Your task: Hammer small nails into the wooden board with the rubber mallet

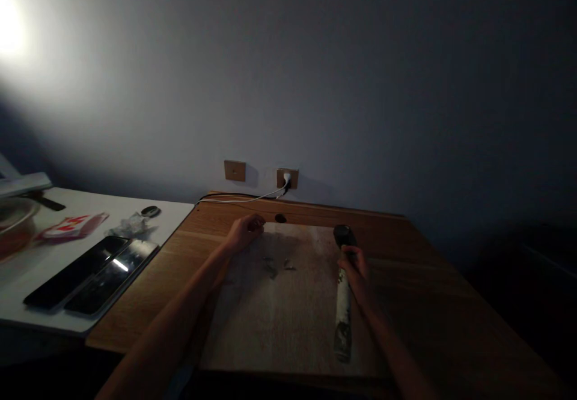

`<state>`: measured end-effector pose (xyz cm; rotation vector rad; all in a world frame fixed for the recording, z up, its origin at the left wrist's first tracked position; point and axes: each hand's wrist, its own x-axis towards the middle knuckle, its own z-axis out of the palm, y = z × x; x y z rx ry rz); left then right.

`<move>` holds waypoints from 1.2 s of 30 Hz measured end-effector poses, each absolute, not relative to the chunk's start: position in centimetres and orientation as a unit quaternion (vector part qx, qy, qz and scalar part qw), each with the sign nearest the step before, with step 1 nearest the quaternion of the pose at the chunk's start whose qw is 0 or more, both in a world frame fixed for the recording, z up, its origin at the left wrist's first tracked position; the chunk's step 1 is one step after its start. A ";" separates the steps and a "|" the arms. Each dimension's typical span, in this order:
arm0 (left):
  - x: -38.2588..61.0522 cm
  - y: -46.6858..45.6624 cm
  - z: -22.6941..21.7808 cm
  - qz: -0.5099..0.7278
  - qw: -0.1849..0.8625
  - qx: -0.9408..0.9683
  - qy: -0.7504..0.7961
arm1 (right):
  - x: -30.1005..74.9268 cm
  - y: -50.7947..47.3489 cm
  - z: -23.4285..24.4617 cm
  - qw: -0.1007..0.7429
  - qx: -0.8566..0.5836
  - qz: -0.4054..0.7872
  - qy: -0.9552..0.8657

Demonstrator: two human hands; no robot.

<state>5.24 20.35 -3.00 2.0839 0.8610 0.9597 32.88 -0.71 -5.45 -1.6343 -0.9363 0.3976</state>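
A pale flat board (270, 322) lies on the wooden table in front of me. At its far left corner is my left hand (246, 233), its fingers curled against the board's edge; the fingertips are dim. My right hand (356, 271) is closed around the upper part of a long pale stick-like tool (343, 304) with a dark, rounded far end and a dark patch at its near end. This tool lies lengthwise along the board's right side. Several small bits (288, 265) lie on the far middle of the board, too small and dark to name.
Left of the wooden table (392, 244), a white surface (27, 283) holds two dark phone-like slabs (110, 277), a crumpled clear wrapper (131, 226), a red-and-white packet (74, 227) and a clear bowl (18, 223). A white cable (252, 199) runs to a wall socket (293, 179).
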 end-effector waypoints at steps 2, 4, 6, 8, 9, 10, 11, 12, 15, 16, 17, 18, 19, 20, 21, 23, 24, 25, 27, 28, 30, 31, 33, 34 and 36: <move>5.2 20.1 -3.4 0.362 0.315 0.809 0.340 | 33.6 -0.6 -5.7 0.586 -0.707 0.156 -0.364; 5.2 19.9 -3.7 0.355 0.300 0.816 0.345 | 34.1 -0.5 -5.9 0.596 -0.714 0.144 -0.336; 5.2 19.9 -3.8 0.355 0.292 0.818 0.346 | 34.5 -0.4 -5.9 0.603 -0.720 0.135 -0.316; 5.1 19.9 -3.9 0.354 0.285 0.822 0.345 | 34.6 -0.4 -6.0 0.602 -0.725 0.132 -0.307; 5.2 19.9 -4.0 0.351 0.282 0.825 0.343 | 34.6 -0.4 -6.0 0.600 -0.726 0.133 -0.307; 5.2 19.8 -4.0 0.348 0.278 0.828 0.342 | 34.6 -0.4 -6.0 0.597 -0.727 0.134 -0.311; 5.2 19.8 -4.1 0.346 0.274 0.830 0.342 | 34.6 -0.5 -6.0 0.593 -0.727 0.136 -0.319; 5.2 19.7 -4.1 0.346 0.267 0.831 0.345 | 34.5 -0.5 -6.1 0.588 -0.726 0.138 -0.328; 5.2 19.7 -4.3 0.346 0.247 0.833 0.354 | 34.4 -0.5 -6.1 0.573 -0.724 0.143 -0.355; 5.2 19.7 -4.4 0.344 0.239 0.835 0.357 | 34.4 -0.5 -6.1 0.569 -0.725 0.145 -0.361; 5.2 19.7 -4.4 0.341 0.231 0.837 0.360 | 34.4 -0.5 -6.1 0.565 -0.726 0.146 -0.365; 5.1 19.8 -4.5 0.339 0.222 0.840 0.361 | 34.4 -0.5 -6.0 0.561 -0.726 0.148 -0.368; 5.1 19.8 -4.6 0.337 0.213 0.842 0.362 | 34.4 -0.5 -6.0 0.558 -0.727 0.149 -0.371; 5.1 19.9 -4.7 0.336 0.206 0.845 0.362 | 34.4 -0.5 -5.9 0.555 -0.727 0.152 -0.374; 5.1 19.9 -4.7 0.337 0.201 0.846 0.362 | 34.4 -0.5 -5.9 0.551 -0.728 0.156 -0.378; 5.0 20.0 -4.8 0.340 0.200 0.844 0.363 | 34.6 -0.5 -5.9 0.543 -0.728 0.164 -0.386; 4.9 20.0 -4.9 0.342 0.201 0.842 0.366 | 34.6 -0.5 -5.9 0.539 -0.728 0.168 -0.390; 4.9 20.1 -4.9 0.342 0.203 0.840 0.369 | 34.7 -0.5 -5.9 0.536 -0.727 0.171 -0.393; 4.7 20.1 -4.9 0.342 0.208 0.838 0.371 | 34.8 -0.5 -6.0 0.535 -0.725 0.172 -0.398; 4.7 20.1 -5.0 0.340 0.209 0.839 0.369 | 34.9 -0.5 -6.1 0.535 -0.725 0.172 -0.399; 4.6 20.0 -5.1 0.334 0.206 0.845 0.362 | 35.0 -0.5 -6.2 0.537 -0.723 0.173 -0.398; 4.6 20.0 -5.2 0.331 0.202 0.850 0.358 | 35.0 -0.5 -6.2 0.540 -0.723 0.173 -0.395; 4.7 20.0 -5.3 0.326 0.193 0.856 0.351 | 35.0 -0.5 -6.3 0.548 -0.720 0.174 -0.389; 4.7 20.0 -5.3 0.324 0.190 0.859 0.348 | 35.0 -0.4 -6.2 0.552 -0.718 0.176 -0.385; 4.7 19.9 -5.3 0.323 0.187 0.862 0.343 | 34.9 -0.4 -6.1 0.563 -0.713 0.183 -0.375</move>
